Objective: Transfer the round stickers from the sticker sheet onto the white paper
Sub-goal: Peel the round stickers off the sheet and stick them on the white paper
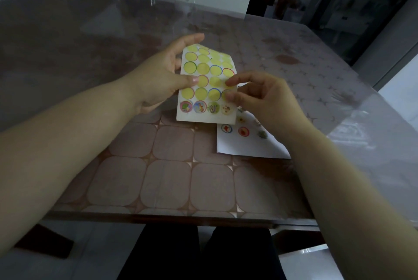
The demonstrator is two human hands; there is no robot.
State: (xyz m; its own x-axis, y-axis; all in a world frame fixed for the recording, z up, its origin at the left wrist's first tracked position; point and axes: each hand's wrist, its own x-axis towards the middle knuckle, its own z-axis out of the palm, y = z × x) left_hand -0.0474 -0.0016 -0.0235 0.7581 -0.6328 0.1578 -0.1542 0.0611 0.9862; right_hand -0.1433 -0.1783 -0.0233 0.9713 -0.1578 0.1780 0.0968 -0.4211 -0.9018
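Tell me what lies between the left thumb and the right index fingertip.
In the head view, two bare yellow circles of the sticker sheet lie there.

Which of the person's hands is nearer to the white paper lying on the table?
Right. The right hand hovers over the far end of the white paper; the left hand holds the sticker sheet by its left edge, off to the paper's left.

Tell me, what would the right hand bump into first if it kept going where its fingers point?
Most likely the sticker sheet, held up by the left hand: the fingertips of the right hand point left at its right edge. Whether they already touch it is unclear.
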